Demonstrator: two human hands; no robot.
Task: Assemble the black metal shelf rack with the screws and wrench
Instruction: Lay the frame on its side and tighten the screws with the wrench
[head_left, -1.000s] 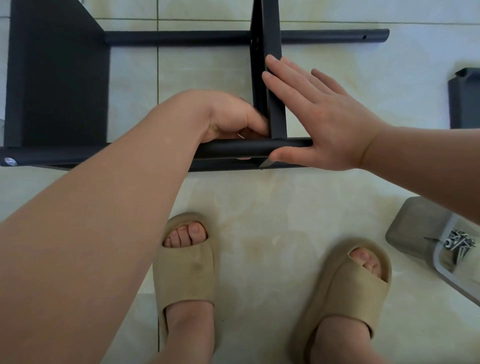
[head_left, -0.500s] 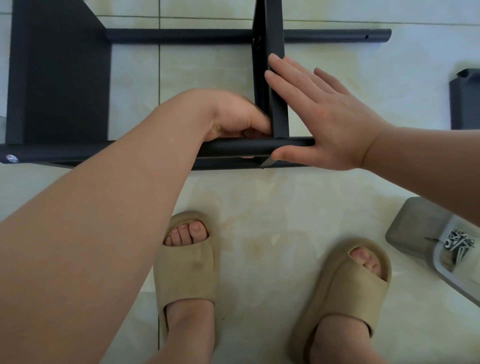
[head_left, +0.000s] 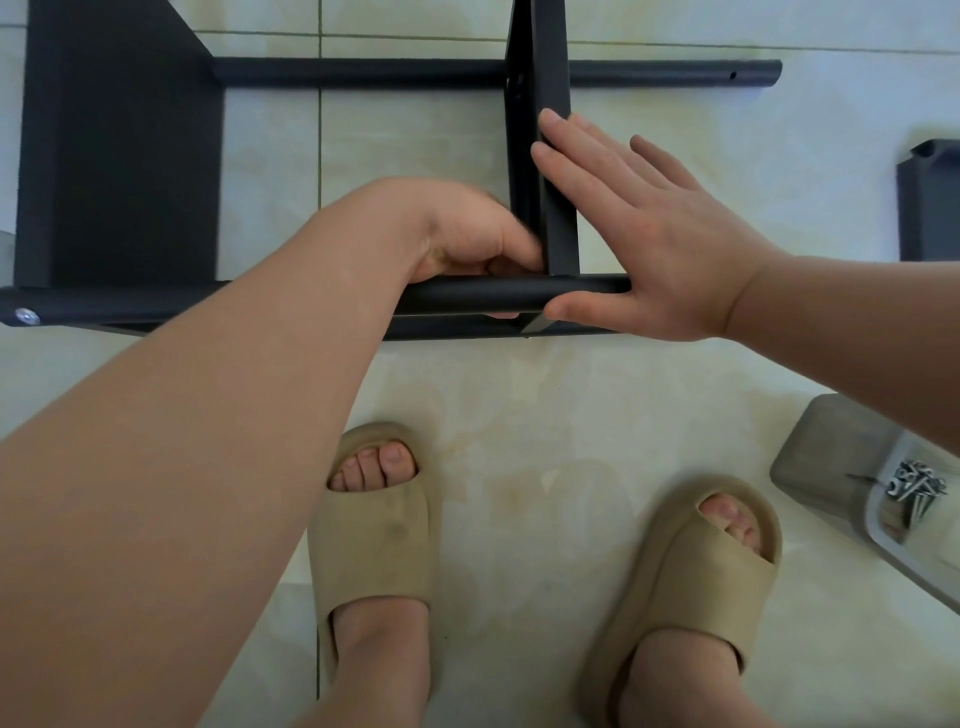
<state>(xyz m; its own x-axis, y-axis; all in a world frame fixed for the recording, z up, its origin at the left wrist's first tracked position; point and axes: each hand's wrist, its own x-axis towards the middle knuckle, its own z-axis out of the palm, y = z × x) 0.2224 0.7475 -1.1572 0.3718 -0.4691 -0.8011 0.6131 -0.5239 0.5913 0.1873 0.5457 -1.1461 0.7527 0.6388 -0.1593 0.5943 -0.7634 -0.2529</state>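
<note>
The black rack lies on its side on the tiled floor, with a near tube (head_left: 587, 287) and a far tube (head_left: 363, 73). A left shelf panel (head_left: 119, 156) and a middle shelf panel (head_left: 556, 93) span between them. My left hand (head_left: 457, 234) is curled at the joint of the middle panel and the near tube. Its fingertips are tucked behind the tube and seem to pinch a small screw, mostly hidden. My right hand (head_left: 654, 244) lies flat with straight fingers against the middle panel's right face, thumb along the tube. No wrench is in view.
A screw head (head_left: 25, 315) shows at the near tube's left end. A clear tray (head_left: 883, 535) holding several screws (head_left: 917, 486) leans on a grey block (head_left: 831, 452) at the right. Another black panel (head_left: 930, 202) lies at the right edge. My slippered feet (head_left: 374, 519) stand below.
My left fingers shift slightly at the joint, where a glint of metal showed a second ago. My right hand and the rack stay put.
</note>
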